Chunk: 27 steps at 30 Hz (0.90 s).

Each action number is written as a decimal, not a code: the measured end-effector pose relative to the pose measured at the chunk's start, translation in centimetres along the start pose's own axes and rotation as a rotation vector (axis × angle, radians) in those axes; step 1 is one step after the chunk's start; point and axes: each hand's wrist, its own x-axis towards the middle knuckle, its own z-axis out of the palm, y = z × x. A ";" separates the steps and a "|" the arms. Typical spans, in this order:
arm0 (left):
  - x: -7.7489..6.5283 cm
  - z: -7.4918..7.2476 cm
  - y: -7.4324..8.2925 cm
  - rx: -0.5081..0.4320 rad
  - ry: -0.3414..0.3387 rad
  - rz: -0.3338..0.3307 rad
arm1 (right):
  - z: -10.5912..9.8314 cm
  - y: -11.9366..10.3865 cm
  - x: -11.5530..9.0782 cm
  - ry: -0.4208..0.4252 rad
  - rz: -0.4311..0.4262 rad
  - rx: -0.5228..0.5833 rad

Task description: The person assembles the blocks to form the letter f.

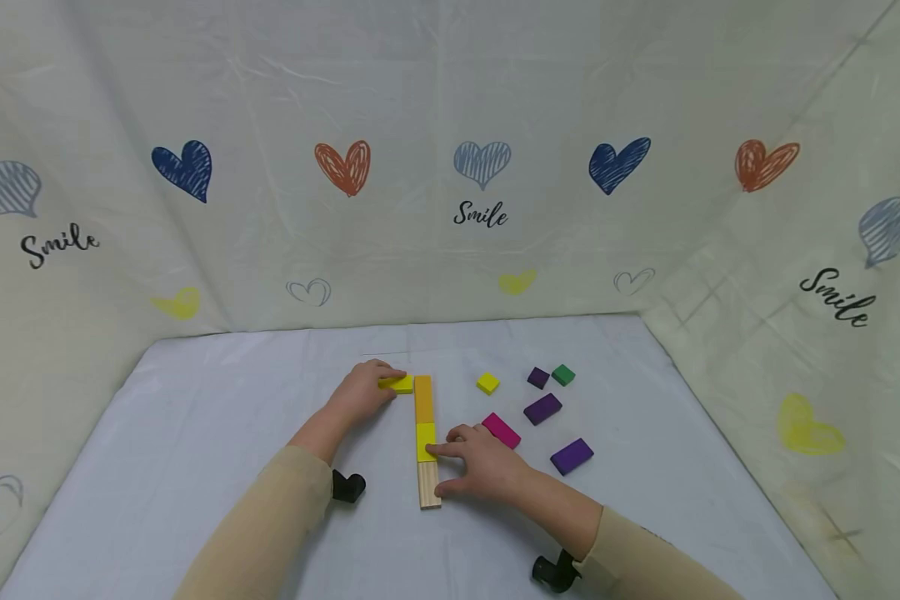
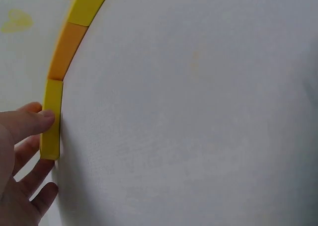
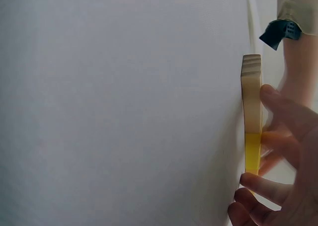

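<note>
A straight row of wooden blocks lies on the white cloth: an orange block (image 1: 423,400) at the far end, a yellow block (image 1: 425,435) in the middle and a plain wood block (image 1: 429,490) nearest. My left hand (image 1: 358,392) pinches another yellow block (image 2: 51,94) between thumb and fingers, its end right at the orange block's far left side. My right hand (image 1: 491,467) is at the row's right side, index fingertip on the middle yellow block and thumb against the plain block. Its other fingers lie beside a pink block (image 1: 503,431), overlapping it in the head view.
Right of the row lie a small yellow block (image 1: 487,383), a small dark purple block (image 1: 538,377), a green block (image 1: 563,375) and two longer purple blocks (image 1: 543,409). A pale curtain (image 1: 420,250) printed with hearts hangs behind the table. Black wrist devices (image 1: 348,487) sit by both cuffs.
</note>
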 end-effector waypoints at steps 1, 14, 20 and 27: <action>0.0 0.0 0.0 0.003 0.000 -0.004 | 0.0 0.0 0.0 0.000 -0.001 -0.002; 0.0 -0.3 0.3 0.016 -0.024 -0.016 | 0.0 0.0 0.0 -0.005 0.010 -0.004; -0.2 -0.4 0.5 0.019 -0.021 -0.017 | 0.0 -0.1 0.0 -0.005 0.013 -0.005; -0.2 -0.3 0.3 0.024 -0.009 -0.015 | 0.1 -0.1 -0.1 0.001 0.017 0.001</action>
